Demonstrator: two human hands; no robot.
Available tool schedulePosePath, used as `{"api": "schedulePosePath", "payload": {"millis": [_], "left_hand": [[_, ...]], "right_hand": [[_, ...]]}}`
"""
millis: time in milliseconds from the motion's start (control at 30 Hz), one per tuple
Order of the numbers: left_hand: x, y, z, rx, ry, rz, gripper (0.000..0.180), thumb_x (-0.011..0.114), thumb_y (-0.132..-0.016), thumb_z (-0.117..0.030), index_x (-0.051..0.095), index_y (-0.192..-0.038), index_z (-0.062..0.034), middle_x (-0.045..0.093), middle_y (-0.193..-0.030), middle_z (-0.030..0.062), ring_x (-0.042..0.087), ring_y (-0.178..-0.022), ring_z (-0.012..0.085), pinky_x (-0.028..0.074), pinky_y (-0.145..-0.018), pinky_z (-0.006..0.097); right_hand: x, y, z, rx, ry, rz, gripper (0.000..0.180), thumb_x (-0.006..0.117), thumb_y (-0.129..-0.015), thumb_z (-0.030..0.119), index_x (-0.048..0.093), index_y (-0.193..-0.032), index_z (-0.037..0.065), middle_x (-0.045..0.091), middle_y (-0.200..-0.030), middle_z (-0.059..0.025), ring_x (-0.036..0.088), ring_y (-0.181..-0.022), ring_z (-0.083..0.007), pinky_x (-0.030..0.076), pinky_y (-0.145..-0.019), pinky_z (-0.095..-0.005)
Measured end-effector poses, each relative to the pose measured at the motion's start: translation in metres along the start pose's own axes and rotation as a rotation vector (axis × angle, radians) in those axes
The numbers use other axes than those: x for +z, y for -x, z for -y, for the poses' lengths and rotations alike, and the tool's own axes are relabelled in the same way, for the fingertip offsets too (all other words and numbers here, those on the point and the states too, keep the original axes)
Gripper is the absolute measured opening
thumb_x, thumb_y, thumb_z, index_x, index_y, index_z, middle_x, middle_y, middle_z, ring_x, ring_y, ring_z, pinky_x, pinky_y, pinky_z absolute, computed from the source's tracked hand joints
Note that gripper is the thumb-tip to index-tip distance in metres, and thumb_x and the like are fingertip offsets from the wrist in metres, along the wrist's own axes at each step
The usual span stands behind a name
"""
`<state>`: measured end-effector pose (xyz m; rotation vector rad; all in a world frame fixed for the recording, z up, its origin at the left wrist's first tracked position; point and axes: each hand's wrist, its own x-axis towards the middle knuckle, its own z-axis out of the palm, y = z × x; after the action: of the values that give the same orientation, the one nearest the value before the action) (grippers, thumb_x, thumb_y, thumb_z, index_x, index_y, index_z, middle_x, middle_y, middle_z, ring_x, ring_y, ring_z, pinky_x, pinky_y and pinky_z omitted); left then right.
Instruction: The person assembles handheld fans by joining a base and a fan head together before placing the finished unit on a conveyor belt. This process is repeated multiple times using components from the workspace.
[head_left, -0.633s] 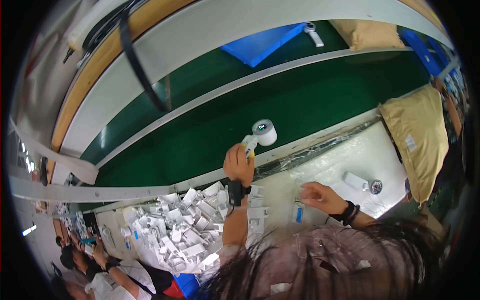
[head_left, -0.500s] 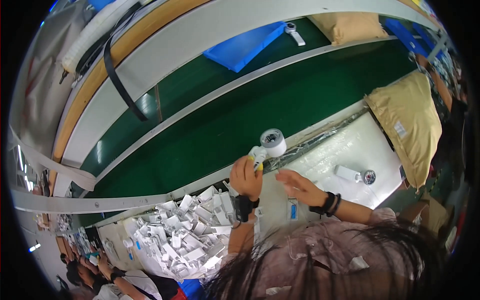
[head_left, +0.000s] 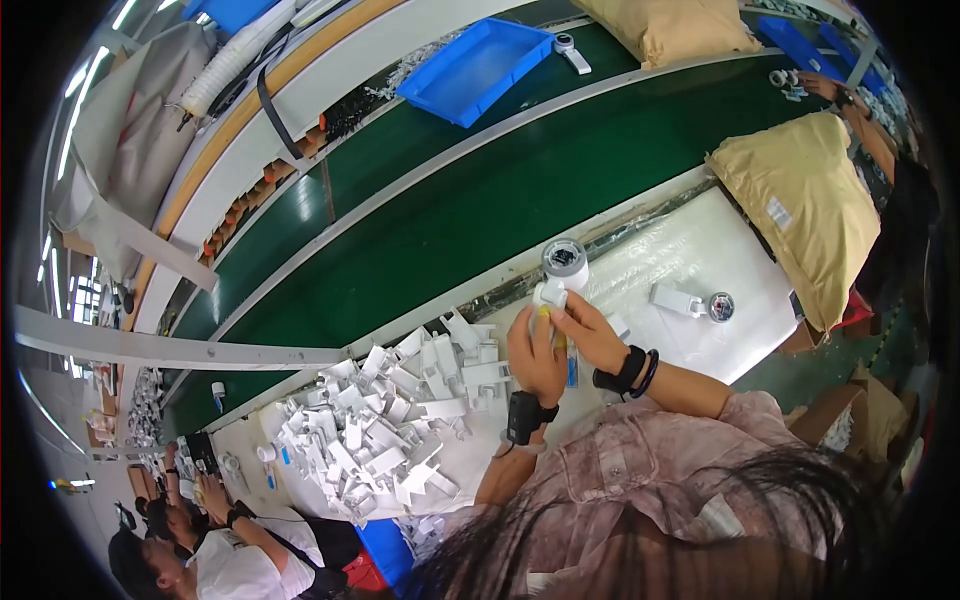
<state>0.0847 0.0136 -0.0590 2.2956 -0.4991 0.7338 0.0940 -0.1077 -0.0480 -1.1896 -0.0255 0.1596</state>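
A white round-headed device [head_left: 564, 268] with a grey rim and a dark centre points toward the green belt. My left hand [head_left: 537, 357] is closed around its handle, which the fingers mostly hide. The fingertips of my right hand [head_left: 594, 338] pinch the neck below the round head, beside a small yellow spot. Left of my hands, a heap of loose white plastic parts [head_left: 385, 430] spreads over the worktable. A similar white device [head_left: 690, 302] with a round end lies on the table to the right.
Beyond the table runs a green conveyor belt [head_left: 450, 240]. A blue tray [head_left: 475, 70] and another white device [head_left: 572, 54] rest past its far rail. A tan sack [head_left: 800, 215] stands at the right end. Co-workers sit at lower left; another person's hand [head_left: 822, 86] reaches in at upper right.
My right hand has come over to the device and now pinches its neck; before, it hovered apart with fingers spread. My left hand and the device have shifted slightly right in the picture as the view moved.
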Motion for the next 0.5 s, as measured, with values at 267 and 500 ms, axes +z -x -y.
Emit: {"api": "schedulePosePath", "payload": {"millis": [267, 500], "left_hand": [[0.032, -0.04, 0.093, -0.268, 0.184, -0.06, 0.045, 0.062, -0.082, -0.001, 0.049, -0.125, 0.0026, 0.053, -0.119, 0.0205, 0.051, -0.11, 0.0352, 0.039, -0.099, 0.039], [0.072, -0.072, 0.253, -0.343, -0.105, -0.259, 0.042, 0.064, -0.083, -0.004, 0.05, -0.122, 0.0043, 0.053, -0.115, 0.0205, 0.053, -0.107, 0.0351, 0.04, -0.096, 0.039]], "right_hand": [[-0.055, 0.011, 0.001, 0.103, 0.326, 0.059, 0.027, 0.056, -0.095, 0.014, 0.056, -0.117, -0.002, 0.064, -0.102, -0.0045, 0.06, -0.097, -0.0109, 0.047, -0.087, -0.0251], [-0.082, 0.03, 0.0, 0.162, 0.796, 0.085, 0.039, 0.064, -0.081, 0.008, 0.057, -0.12, 0.007, 0.058, -0.119, -0.0119, 0.057, -0.11, -0.0256, 0.047, -0.088, -0.0332]]}}
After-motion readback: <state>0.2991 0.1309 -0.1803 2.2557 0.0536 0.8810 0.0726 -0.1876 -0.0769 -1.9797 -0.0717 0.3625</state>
